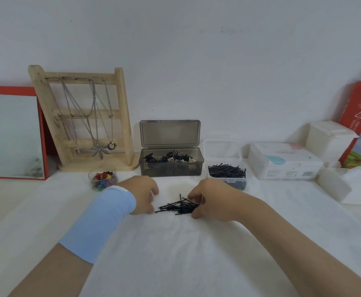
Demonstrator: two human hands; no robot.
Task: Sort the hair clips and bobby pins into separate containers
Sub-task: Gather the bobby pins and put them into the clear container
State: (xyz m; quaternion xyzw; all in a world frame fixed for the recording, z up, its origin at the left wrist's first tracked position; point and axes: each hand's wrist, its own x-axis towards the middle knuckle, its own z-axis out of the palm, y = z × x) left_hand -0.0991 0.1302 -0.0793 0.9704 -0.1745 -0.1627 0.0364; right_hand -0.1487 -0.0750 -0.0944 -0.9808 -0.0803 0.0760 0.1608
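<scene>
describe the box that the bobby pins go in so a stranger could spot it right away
Start at the wooden necklace stand against the white wall and move right, past the smoky grey plastic box of hair clips. The next container is the small clear plastic box. It alone holds thin black bobby pins.

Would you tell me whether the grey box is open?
Open: the grey box has its lid standing upright behind, hair clips showing inside.

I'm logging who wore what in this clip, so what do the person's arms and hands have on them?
The left hand is bare, with a light blue stretchy sleeve band covering the wrist and much of the forearm. The right hand and its forearm are bare. No gloves, rings or watch show on either.
</scene>
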